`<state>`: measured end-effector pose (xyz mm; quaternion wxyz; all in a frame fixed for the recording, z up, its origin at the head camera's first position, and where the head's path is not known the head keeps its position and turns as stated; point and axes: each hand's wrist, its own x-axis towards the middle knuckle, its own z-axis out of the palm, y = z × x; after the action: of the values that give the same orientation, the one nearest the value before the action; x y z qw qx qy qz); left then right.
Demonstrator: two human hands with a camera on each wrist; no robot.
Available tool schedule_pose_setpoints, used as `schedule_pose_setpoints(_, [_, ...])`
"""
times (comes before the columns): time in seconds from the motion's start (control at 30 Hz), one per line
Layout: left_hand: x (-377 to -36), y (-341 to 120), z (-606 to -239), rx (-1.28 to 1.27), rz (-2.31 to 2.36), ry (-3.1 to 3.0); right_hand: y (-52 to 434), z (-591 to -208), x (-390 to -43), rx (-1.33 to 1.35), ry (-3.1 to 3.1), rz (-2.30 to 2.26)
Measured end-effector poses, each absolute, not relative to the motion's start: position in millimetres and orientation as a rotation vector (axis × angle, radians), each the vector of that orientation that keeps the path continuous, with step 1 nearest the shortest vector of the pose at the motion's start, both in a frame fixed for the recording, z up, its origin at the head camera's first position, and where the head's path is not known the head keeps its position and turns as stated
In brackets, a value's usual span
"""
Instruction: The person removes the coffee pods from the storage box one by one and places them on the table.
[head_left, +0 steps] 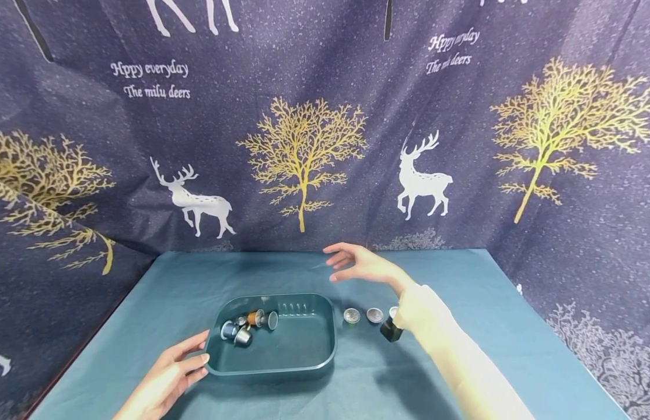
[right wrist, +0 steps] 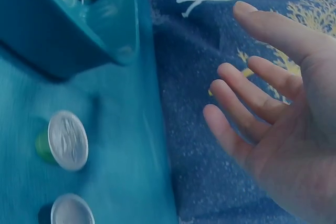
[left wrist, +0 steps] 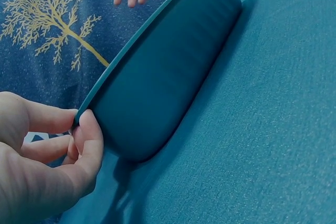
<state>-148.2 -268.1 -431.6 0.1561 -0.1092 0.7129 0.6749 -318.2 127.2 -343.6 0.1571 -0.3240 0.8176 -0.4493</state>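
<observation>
My left hand pinches the left rim of a teal plastic tray between thumb and fingers, as the left wrist view shows from outside the tray wall. Several coffee capsules lie in the tray's left half, among them an orange capsule, a blue capsule and a silver capsule. Beyond the tray's right back corner, my right hand hovers in the air with fingers spread and nothing in them. A green capsule stands lid up right of the tray, with another foil-lidded capsule beside it.
Farther right, a small black object and a foil lid are partly covered by the right sleeve. A teal cloth covers the table. Behind it hangs a dark blue curtain printed with deer and trees.
</observation>
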Motion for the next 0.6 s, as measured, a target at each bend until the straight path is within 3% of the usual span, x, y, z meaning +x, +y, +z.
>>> schedule_pose_setpoints(0.6, [-148, -266, -431, -0.327, 1.945, 2.040, 61, -354, -316, -1.111, 2.233, -1.204])
